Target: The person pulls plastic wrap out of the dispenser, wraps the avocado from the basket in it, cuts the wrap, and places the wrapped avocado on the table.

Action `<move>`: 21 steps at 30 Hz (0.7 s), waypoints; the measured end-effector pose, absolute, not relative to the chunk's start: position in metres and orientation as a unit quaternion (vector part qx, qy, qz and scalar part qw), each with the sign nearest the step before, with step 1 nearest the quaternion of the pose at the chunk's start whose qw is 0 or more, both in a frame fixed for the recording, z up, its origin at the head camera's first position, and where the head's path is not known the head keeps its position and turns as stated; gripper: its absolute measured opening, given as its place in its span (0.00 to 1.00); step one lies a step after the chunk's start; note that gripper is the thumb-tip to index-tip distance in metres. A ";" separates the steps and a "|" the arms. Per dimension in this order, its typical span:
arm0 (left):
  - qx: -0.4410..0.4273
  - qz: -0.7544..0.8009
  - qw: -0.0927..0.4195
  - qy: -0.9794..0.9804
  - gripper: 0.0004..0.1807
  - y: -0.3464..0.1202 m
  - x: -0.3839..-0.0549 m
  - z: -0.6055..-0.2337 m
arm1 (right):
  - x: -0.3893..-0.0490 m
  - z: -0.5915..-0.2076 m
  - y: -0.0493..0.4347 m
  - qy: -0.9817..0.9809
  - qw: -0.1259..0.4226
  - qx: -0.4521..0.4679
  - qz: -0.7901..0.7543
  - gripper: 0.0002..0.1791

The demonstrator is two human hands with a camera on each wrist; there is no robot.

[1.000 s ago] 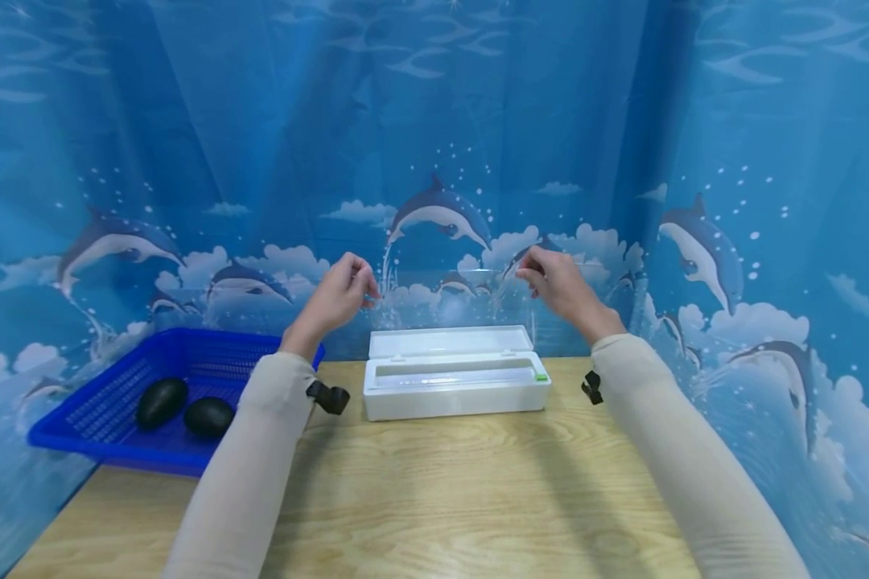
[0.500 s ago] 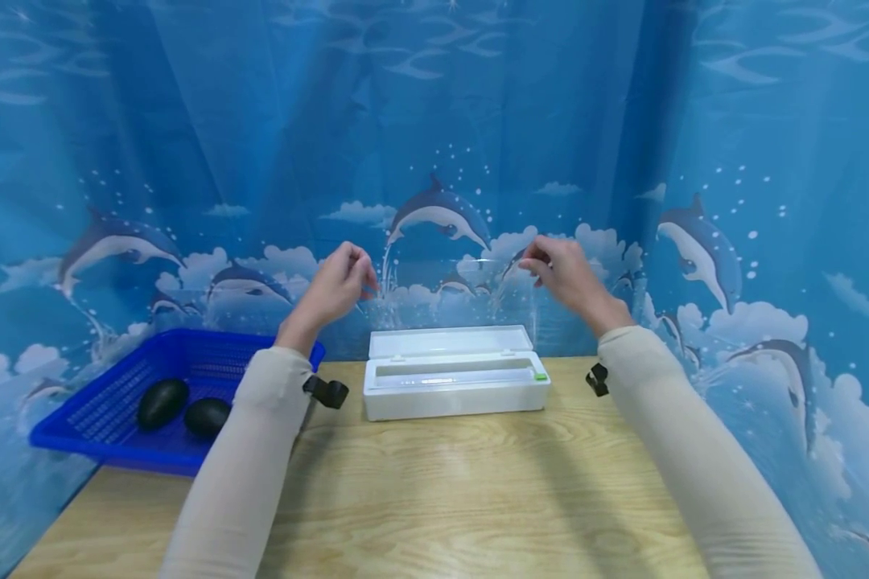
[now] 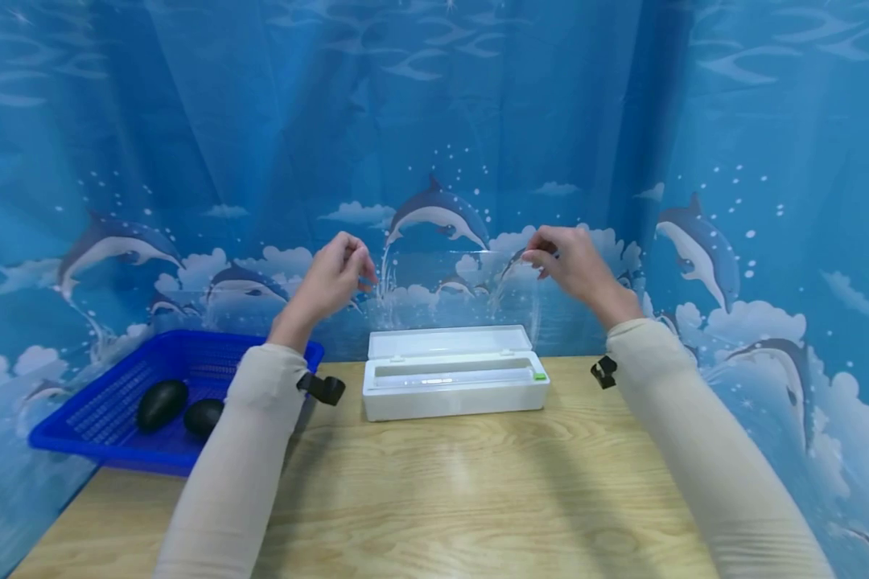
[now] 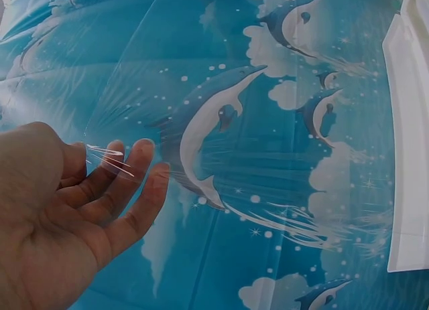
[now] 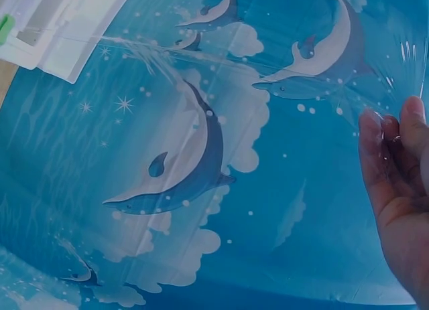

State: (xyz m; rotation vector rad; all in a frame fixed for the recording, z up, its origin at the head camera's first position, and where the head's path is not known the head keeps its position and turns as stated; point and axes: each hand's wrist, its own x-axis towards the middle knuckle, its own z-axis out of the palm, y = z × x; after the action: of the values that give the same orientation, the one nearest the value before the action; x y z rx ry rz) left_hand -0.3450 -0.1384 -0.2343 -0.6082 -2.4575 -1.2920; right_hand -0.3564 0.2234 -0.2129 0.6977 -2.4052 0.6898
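A clear sheet of cling film (image 3: 452, 281) stretches between my two hands, above and behind a white cling film dispenser (image 3: 456, 400). Its top edge shows as a faint line. My left hand (image 3: 327, 277) pinches the left corner between thumb and index finger. In the left wrist view, bright creases in the film (image 4: 110, 159) run from the thumb across the other, spread fingers. The right corner is pinched by my right hand (image 3: 572, 265); gathered film (image 5: 407, 52) fans out from those fingertips in the right wrist view. The dispenser's lid (image 3: 449, 343) stands raised.
A green slider (image 3: 539, 376) sits at the dispenser's right end. To the left, a blue plastic basket (image 3: 80, 438) holds two dark oval fruits (image 3: 162, 404), like avocados, one partly behind the left sleeve. A dolphin-print curtain (image 3: 434, 121) hangs behind the wooden table (image 3: 442, 498).
Both hands have risen and drawn slightly farther apart, keeping their pinch on the cling film. The film's top edge has moved up with them. The dispenser and basket stay in place.
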 end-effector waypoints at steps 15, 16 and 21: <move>-0.220 -0.453 0.176 -0.846 0.15 -0.138 -0.335 -0.224 | -0.344 -0.201 0.226 -0.890 0.285 0.254 0.251 0.06; -0.221 -0.451 0.177 -0.846 0.16 -0.137 -0.334 -0.223 | -0.343 -0.201 0.227 -0.890 0.284 0.253 0.251 0.06; -0.223 -0.447 0.174 -0.849 0.16 -0.138 -0.330 -0.223 | -0.334 -0.199 0.229 -0.891 0.277 0.261 0.246 0.06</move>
State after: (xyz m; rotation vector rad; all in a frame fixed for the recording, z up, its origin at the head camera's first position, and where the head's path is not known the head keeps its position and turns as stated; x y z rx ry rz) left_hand -0.3296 -0.1377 -0.2233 -0.6312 -2.4054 -1.2675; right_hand -0.3336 0.2293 -0.1992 0.7017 -2.3929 0.6600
